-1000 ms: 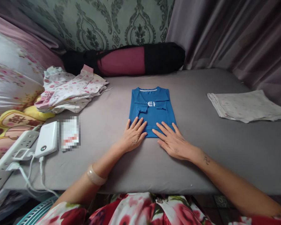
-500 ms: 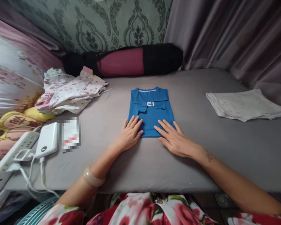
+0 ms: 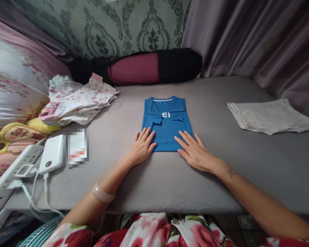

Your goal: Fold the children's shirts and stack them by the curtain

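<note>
We lay our left grip (image 3: 143, 147) palm-down, fingers apart, across the lower left edge of the shirt (image 3: 167, 133) | our right grip (image 3: 196, 153), fingers likewise apart, at its lower right | shirt at frame centre: blue, folded flat, sleeves inward, white lettering

Below the frame's centre, the bare left hand (image 3: 143, 146) and bare right hand (image 3: 195, 151) have spread outward across the folded blue fabric shirt (image 3: 167, 130), apparently sliding, exposing more of its bottom hem (image 3: 166, 149) between them.
</note>
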Action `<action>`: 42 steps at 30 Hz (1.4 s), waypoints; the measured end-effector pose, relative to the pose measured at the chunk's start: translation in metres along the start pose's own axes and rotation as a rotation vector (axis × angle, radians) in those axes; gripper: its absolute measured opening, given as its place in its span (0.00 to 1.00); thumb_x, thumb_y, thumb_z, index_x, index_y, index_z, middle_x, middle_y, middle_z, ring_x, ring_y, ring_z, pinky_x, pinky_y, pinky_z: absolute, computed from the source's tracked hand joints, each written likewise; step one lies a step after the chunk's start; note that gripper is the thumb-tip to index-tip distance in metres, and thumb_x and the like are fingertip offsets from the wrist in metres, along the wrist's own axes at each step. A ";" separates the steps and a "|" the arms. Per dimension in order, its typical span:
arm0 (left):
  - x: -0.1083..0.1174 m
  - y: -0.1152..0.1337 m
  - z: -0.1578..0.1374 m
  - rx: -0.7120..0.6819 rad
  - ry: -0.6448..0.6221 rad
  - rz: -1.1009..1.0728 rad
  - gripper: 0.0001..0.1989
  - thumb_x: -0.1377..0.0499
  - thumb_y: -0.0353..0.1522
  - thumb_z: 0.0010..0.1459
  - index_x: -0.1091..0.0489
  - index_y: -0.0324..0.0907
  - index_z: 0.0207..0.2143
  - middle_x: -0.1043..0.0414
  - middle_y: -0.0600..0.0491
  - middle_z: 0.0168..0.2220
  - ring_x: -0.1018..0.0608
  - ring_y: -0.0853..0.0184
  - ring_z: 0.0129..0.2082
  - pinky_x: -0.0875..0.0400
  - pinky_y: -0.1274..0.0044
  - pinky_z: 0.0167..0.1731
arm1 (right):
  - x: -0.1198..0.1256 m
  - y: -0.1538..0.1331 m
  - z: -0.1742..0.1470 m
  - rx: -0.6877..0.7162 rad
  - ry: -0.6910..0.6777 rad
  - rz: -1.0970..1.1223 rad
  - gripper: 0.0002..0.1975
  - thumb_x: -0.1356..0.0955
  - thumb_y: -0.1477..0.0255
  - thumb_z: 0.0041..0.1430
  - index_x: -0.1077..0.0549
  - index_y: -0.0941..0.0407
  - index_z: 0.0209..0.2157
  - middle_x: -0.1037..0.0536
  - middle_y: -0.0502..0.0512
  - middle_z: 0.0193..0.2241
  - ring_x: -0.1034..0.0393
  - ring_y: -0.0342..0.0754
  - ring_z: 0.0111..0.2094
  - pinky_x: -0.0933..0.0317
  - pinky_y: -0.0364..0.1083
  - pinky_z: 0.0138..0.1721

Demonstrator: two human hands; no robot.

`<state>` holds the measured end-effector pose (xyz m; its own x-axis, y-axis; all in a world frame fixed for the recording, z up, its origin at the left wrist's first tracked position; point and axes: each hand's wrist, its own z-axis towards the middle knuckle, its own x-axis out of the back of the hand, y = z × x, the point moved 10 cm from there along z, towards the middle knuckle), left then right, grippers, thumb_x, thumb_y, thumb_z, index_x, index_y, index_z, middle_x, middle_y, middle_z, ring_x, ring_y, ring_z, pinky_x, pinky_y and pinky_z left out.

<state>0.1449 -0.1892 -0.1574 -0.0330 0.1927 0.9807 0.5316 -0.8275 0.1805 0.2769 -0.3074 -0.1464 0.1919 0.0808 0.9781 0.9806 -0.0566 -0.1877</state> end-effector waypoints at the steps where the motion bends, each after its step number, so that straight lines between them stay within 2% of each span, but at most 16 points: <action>1: 0.001 0.000 0.000 -0.004 0.003 -0.003 0.29 0.59 0.43 0.68 0.50 0.39 0.66 0.57 0.41 0.69 0.54 0.53 0.69 0.56 0.53 0.64 | 0.000 0.000 0.000 0.001 -0.006 -0.003 0.29 0.48 0.58 0.69 0.49 0.53 0.67 0.55 0.59 0.69 0.65 0.55 0.69 0.63 0.65 0.65; 4: 0.009 0.006 -0.003 -0.044 0.059 -0.013 0.27 0.58 0.42 0.68 0.48 0.40 0.66 0.55 0.41 0.68 0.53 0.53 0.68 0.58 0.51 0.63 | 0.004 -0.003 0.000 0.006 -0.007 -0.015 0.28 0.49 0.58 0.69 0.48 0.54 0.67 0.55 0.60 0.68 0.64 0.56 0.68 0.63 0.65 0.64; 7: 0.021 0.023 -0.009 -0.153 0.115 -0.035 0.24 0.58 0.39 0.69 0.43 0.43 0.64 0.50 0.44 0.68 0.51 0.55 0.68 0.58 0.53 0.64 | 0.009 -0.012 -0.003 0.034 0.016 -0.026 0.28 0.48 0.58 0.69 0.47 0.53 0.66 0.54 0.60 0.68 0.63 0.57 0.68 0.63 0.66 0.64; 11: 0.024 0.051 -0.019 -0.344 0.064 -0.085 0.22 0.59 0.38 0.69 0.38 0.43 0.60 0.42 0.46 0.65 0.44 0.60 0.66 0.54 0.57 0.65 | 0.011 -0.030 -0.006 0.114 0.018 -0.027 0.28 0.47 0.58 0.69 0.48 0.52 0.67 0.55 0.60 0.68 0.63 0.57 0.68 0.63 0.66 0.64; 13: 0.022 0.057 -0.022 -0.387 0.029 -0.118 0.22 0.58 0.38 0.69 0.38 0.41 0.60 0.41 0.46 0.64 0.41 0.62 0.65 0.50 0.60 0.65 | 0.009 -0.036 -0.007 0.140 0.015 -0.027 0.28 0.48 0.58 0.69 0.48 0.52 0.67 0.55 0.60 0.69 0.64 0.57 0.68 0.63 0.66 0.64; 16: 0.019 0.057 -0.022 -0.385 0.005 -0.154 0.22 0.56 0.38 0.69 0.38 0.41 0.60 0.41 0.46 0.64 0.40 0.62 0.65 0.44 0.64 0.63 | 0.003 -0.038 -0.007 0.155 0.008 -0.022 0.28 0.47 0.58 0.69 0.48 0.52 0.67 0.55 0.59 0.68 0.63 0.58 0.68 0.62 0.67 0.64; 22: 0.018 0.053 -0.017 -0.381 0.031 -0.175 0.21 0.54 0.39 0.68 0.35 0.42 0.58 0.38 0.46 0.62 0.36 0.61 0.63 0.40 0.64 0.61 | -0.001 -0.037 -0.006 0.164 0.016 0.005 0.28 0.46 0.59 0.69 0.47 0.52 0.66 0.52 0.59 0.68 0.60 0.58 0.68 0.61 0.67 0.63; 29: 0.021 0.057 -0.015 -0.402 0.082 -0.142 0.15 0.52 0.35 0.67 0.28 0.41 0.47 0.31 0.46 0.57 0.30 0.60 0.59 0.35 0.64 0.58 | 0.006 -0.038 -0.005 0.154 0.010 0.012 0.28 0.47 0.58 0.69 0.44 0.52 0.65 0.49 0.60 0.67 0.58 0.59 0.67 0.59 0.67 0.63; 36: 0.025 0.060 -0.014 -0.398 0.158 -0.150 0.12 0.53 0.32 0.67 0.31 0.40 0.43 0.27 0.44 0.53 0.27 0.61 0.56 0.33 0.66 0.57 | 0.013 -0.039 -0.003 0.132 0.049 0.024 0.26 0.44 0.61 0.68 0.40 0.54 0.63 0.44 0.60 0.65 0.53 0.58 0.66 0.56 0.66 0.63; 38: 0.029 0.059 -0.012 -0.365 0.181 -0.162 0.11 0.54 0.32 0.68 0.33 0.40 0.43 0.25 0.43 0.48 0.24 0.62 0.51 0.30 0.69 0.52 | 0.014 -0.036 -0.002 0.121 0.095 0.043 0.25 0.42 0.63 0.68 0.40 0.55 0.63 0.42 0.60 0.65 0.50 0.57 0.66 0.54 0.65 0.63; 42: 0.032 0.053 -0.005 -0.253 0.184 -0.160 0.10 0.56 0.33 0.68 0.37 0.42 0.43 0.23 0.49 0.36 0.19 0.65 0.37 0.26 0.76 0.37 | 0.019 -0.022 0.000 0.078 0.230 0.081 0.23 0.40 0.69 0.66 0.37 0.57 0.61 0.37 0.62 0.62 0.46 0.54 0.64 0.48 0.60 0.63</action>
<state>0.1673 -0.2295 -0.1163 -0.2637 0.2511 0.9313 0.2817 -0.9034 0.3233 0.2592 -0.3044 -0.1236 0.2647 -0.1495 0.9527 0.9642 0.0243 -0.2641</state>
